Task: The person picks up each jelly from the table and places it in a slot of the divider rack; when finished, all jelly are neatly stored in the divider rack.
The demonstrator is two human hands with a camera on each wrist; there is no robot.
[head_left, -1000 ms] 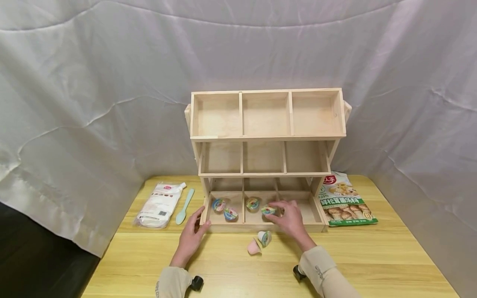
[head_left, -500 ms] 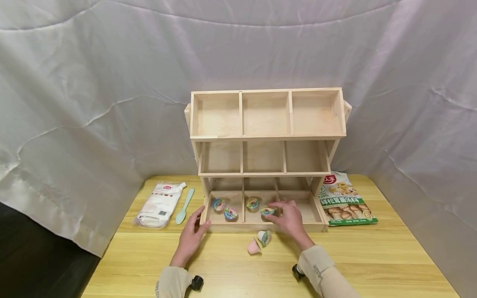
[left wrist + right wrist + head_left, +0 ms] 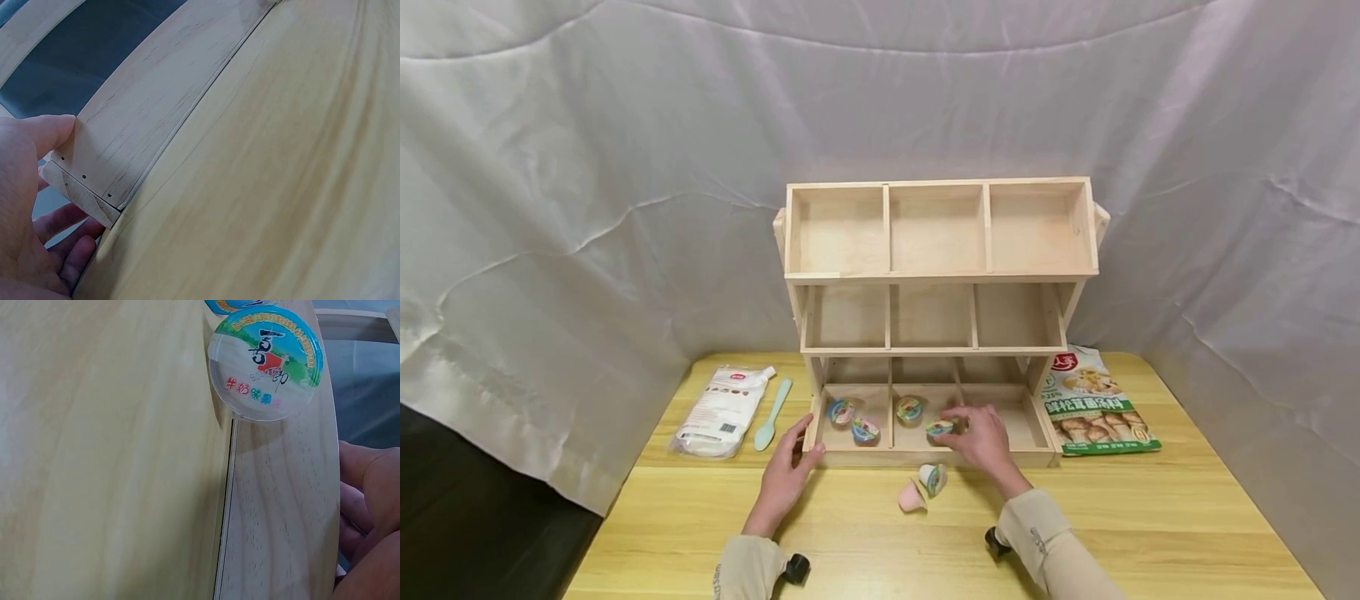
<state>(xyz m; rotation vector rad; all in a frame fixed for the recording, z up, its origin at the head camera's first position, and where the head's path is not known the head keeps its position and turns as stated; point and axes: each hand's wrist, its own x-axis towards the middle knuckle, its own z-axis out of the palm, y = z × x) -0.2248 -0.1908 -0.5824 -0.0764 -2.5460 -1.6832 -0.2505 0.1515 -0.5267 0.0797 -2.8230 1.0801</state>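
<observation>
A three-tier wooden rack (image 3: 936, 276) stands on the table, each tier split into three compartments. My left hand (image 3: 785, 479) grips the front left corner of its bottom tray (image 3: 150, 94), thumb on the front board and fingers around the side. Inside the tray's middle compartment, my right hand (image 3: 988, 439) pinches a jelly cup (image 3: 938, 428) with a colourful lid. Another jelly cup (image 3: 908, 410) lies in that compartment. The left compartment holds two more cups, one of them a blue-edged cup (image 3: 865, 431). In the right wrist view the held cup is hidden.
Before the tray, a white jelly cup (image 3: 927, 477) and a pink jelly cup (image 3: 911, 497) lie on the table. At left are a white pouch (image 3: 722, 414) and a pale green spoon (image 3: 767, 429). A green-and-white mushroom packet (image 3: 1093, 404) lies at right. Grey curtain (image 3: 625, 167) surrounds the table.
The right hand stays at the middle compartment with the jelly cup, its wrist shifting very slightly left. Little else visibly changes.
</observation>
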